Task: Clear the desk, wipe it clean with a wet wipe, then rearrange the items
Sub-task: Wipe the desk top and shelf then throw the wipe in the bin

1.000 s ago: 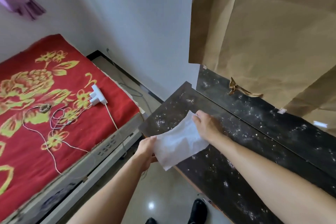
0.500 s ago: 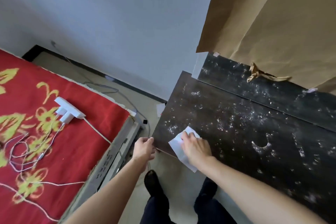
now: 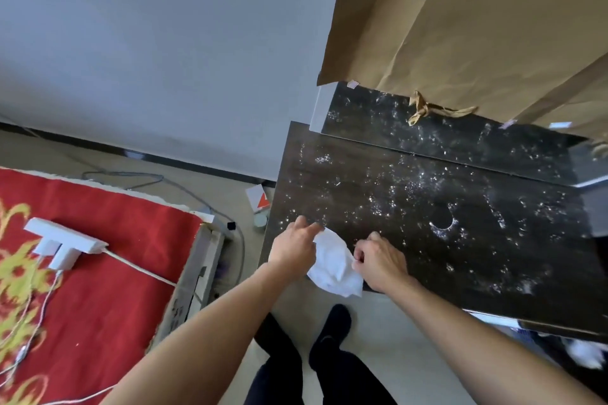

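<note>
Now I look down from a head-worn camera at two bare forearms reaching to the near left corner of a dark desk (image 3: 427,223) speckled with pale dust. Between the hands sits a crumpled white wet wipe (image 3: 335,268), lying on the front edge of the desk and hanging partly over it. My left hand (image 3: 292,248) pinches the wipe's upper left part with fingers curled together, and my right hand (image 3: 381,260) grips its right side in a loose fist. Above the desk hangs creased brown paper (image 3: 477,26), with a knotted brown strip (image 3: 427,108) dangling onto a raised back ledge. To the left lies a red blanket with yellow flowers (image 3: 98,256), holding a white power strip (image 3: 62,242) and thin white cables. Below, dark trousers and black shoes stand on a pale floor.
</note>
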### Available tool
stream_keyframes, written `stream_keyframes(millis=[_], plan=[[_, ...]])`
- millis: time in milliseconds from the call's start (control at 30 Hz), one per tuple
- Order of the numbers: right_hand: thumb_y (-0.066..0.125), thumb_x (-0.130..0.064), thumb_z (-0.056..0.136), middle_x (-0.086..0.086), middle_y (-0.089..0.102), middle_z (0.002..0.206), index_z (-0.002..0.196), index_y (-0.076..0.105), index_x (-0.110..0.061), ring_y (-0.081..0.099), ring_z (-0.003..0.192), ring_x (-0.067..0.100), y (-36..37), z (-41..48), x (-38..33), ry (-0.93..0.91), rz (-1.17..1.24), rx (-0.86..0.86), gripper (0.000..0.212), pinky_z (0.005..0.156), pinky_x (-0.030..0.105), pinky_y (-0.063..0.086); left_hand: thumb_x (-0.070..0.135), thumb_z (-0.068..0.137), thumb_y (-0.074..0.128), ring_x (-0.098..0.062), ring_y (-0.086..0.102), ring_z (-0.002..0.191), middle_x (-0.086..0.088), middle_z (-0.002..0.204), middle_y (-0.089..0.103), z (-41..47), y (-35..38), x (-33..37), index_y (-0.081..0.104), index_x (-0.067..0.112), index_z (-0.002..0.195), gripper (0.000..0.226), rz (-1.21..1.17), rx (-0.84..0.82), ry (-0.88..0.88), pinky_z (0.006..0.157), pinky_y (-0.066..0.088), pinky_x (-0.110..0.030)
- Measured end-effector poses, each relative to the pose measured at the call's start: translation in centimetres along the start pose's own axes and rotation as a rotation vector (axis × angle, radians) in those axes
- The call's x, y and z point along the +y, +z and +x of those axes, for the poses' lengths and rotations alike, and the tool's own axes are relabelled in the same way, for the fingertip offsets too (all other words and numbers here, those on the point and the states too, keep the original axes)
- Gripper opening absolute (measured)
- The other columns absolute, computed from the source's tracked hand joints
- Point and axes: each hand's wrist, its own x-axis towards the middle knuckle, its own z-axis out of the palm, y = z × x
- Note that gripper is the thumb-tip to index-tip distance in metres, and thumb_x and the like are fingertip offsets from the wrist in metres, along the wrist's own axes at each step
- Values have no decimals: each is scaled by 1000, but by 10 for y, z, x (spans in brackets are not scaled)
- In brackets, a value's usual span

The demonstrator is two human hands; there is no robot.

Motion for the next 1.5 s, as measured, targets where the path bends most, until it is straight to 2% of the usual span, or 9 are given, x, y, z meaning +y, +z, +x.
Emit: stream_keyframes(millis=[233,400,500,667,867,1100,1200,1333,1500], plan=[[59,-15,74,-7,62,73,70,52,-23,53,67,12,-7,-17,19,-60,581,101,11,57,30,39,30,86,61,-23,40,115,-1,122,43,32,7,8,61,26,116,30,269,-103,241,94,39,-33],[65,-3,79,1,47,57,75,56,-4,37,51,12,-21,-10,32,165,1054,210,10,43,19,32,17,73,76,-19,49,68,-4,66,55,31,-15,5,55,12,62,24,-375,-133,-60,59,40,-25],[69,-11,77,3,57,67,80,60,-12,46,58,16,-30,0,25,218,1130,250,10,52,27,37,2,80,69,-22,56,55,-3,59,48,23,-25,11,54,7,66,21,-774,-219,-265,59,59,-41],[68,-19,77,-3,64,81,89,64,-20,59,74,19,-40,21,-9,119,726,226,12,61,28,44,6,87,61,-26,61,53,-13,68,60,5,-23,-6,58,2,88,5,-821,-328,-455,56,59,-43],[48,-9,89,5,51,102,102,50,-17,61,78,37,-14,20,-58,-128,81,223,15,57,34,31,10,83,55,-23,61,48,-10,73,65,-18,-24,-62,59,13,89,8,-626,57,-609,46,54,-30],[62,-43,79,-6,62,96,112,53,-23,61,88,23,13,8,-77,-216,418,19,39,74,33,48,10,84,56,-19,61,57,-12,81,67,-35,-17,-89,61,9,98,15,-760,103,-697,50,55,-30],[57,-31,81,-3,63,83,93,56,-15,63,74,28,14,10,-56,-140,460,261,20,64,36,49,11,86,53,-19,61,60,-11,81,67,-37,-14,-95,60,11,98,14,-772,104,-705,51,54,-29],[68,-42,78,2,54,104,106,57,-17,61,89,30,24,11,-54,-113,138,81,39,72,34,45,11,86,51,-19,59,56,-12,80,67,-32,-10,-95,60,12,94,12,-786,94,-708,53,54,-31],[53,-17,86,3,62,95,97,64,-17,61,87,32,22,20,-59,-167,181,127,16,62,32,35,12,85,53,-20,57,53,-10,71,65,-21,-9,-93,63,13,87,10,-780,74,-693,50,52,-30]])
